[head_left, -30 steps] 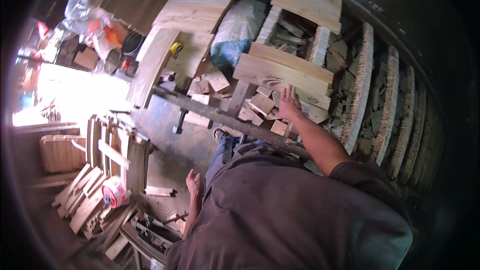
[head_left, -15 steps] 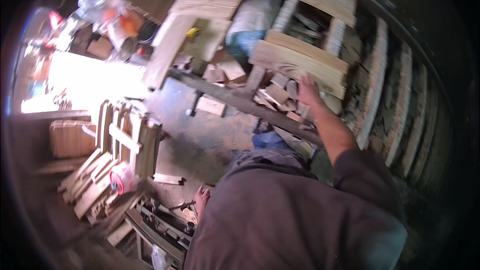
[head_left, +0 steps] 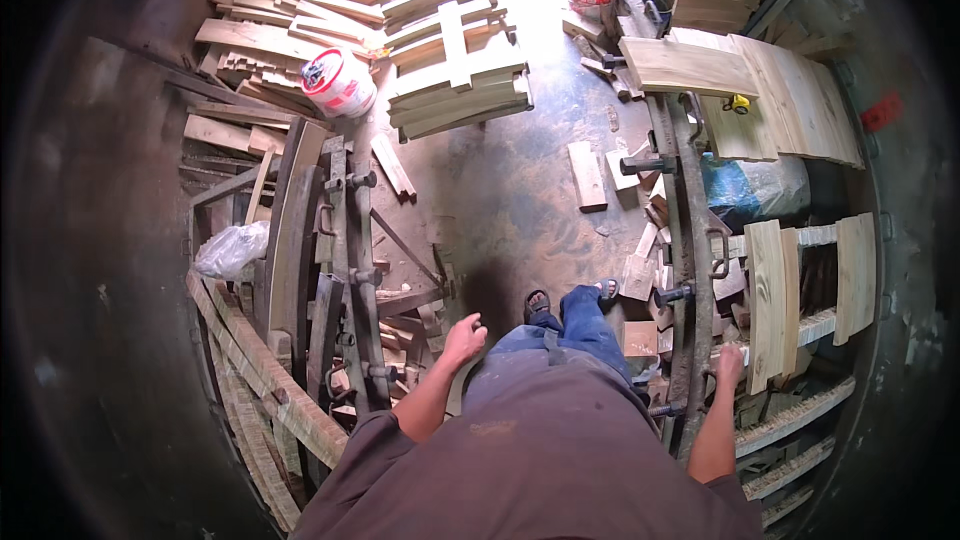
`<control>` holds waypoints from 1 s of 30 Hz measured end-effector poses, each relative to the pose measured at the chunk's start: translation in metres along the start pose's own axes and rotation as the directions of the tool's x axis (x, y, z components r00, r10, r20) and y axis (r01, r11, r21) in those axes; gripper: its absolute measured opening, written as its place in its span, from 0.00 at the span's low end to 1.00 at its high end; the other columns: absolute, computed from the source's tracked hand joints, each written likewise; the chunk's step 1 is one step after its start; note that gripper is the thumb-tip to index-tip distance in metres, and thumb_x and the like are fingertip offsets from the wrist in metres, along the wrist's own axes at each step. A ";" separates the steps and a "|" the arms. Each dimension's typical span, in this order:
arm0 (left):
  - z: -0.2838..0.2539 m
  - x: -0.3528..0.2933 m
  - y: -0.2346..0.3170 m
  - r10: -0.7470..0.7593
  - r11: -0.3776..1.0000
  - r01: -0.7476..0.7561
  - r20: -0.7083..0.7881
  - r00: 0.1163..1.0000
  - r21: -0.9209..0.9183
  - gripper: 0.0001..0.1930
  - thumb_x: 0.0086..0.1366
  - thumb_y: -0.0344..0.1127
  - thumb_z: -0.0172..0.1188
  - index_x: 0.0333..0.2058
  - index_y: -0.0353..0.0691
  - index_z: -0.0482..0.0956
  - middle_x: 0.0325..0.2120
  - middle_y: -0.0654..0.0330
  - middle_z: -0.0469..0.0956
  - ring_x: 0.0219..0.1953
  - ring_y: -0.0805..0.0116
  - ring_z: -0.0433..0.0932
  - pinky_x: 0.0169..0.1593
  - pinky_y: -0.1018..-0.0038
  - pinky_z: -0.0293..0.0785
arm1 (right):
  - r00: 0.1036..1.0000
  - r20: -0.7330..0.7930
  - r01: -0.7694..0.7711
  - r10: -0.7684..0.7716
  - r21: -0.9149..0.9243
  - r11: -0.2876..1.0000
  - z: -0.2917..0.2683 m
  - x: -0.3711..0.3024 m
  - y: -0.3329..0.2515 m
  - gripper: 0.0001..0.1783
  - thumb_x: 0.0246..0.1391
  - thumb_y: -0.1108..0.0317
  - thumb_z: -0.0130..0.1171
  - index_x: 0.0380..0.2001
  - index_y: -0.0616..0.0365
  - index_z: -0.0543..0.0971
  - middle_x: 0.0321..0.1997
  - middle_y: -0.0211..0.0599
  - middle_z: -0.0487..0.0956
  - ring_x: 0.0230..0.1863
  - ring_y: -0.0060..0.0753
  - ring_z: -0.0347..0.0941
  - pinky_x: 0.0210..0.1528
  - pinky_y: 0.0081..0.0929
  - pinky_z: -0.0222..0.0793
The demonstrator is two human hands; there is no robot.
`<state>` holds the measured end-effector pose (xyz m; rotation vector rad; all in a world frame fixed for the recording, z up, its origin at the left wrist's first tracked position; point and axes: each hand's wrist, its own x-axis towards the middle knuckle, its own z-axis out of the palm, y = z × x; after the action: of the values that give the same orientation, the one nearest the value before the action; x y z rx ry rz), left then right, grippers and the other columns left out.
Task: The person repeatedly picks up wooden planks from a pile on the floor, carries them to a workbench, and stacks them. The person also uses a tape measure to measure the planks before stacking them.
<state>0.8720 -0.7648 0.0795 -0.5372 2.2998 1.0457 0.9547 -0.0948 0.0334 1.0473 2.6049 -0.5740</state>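
On the far left, a crumpled plastic bag (head_left: 232, 250) rests on a rack of dark metal bars (head_left: 347, 240), which now stands at the person's left side. The whole body has swung round: a moment ago the rack of boards lay ahead, and now the person faces down the floor (head_left: 470, 185) between the two racks. A white-and-red bucket (head_left: 340, 82) and a stack of slats (head_left: 457, 50) have shifted round to the front with the turn.

The left hand (head_left: 464, 340) has come up beside the thigh, fingers loosely curled, half open, with nothing that I can see in it. Past the sandalled feet lies a loose wood block (head_left: 588, 177), near the right-hand rail (head_left: 686, 210) and its clamps.

The right hand (head_left: 730, 365) was over the boards' edge; it is now just beside the nearer pale board (head_left: 765, 305), which lies across the rack's crossbars. It is blurred, so I can't tell whether it is closed or touching the wood. I'd judge neither hand is working the boards at this instant. Beyond, a yellow tape measure (head_left: 738, 103) sits on planks.
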 end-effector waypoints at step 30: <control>-0.112 0.224 0.108 -0.129 0.983 0.113 -0.110 0.985 -0.144 0.28 0.60 0.42 0.58 0.58 0.37 0.76 0.46 0.46 0.82 0.50 0.50 0.81 0.54 0.61 0.76 | 0.853 -0.456 0.426 -0.253 0.330 0.842 -0.075 0.136 -0.371 0.13 0.56 0.77 0.55 0.45 0.66 0.82 0.41 0.40 0.83 0.40 0.30 0.80 0.46 0.27 0.76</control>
<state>0.6043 -0.8142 0.0597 -0.8050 2.2751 1.1447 0.5902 -0.2238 0.1419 0.8673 3.1556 -1.1679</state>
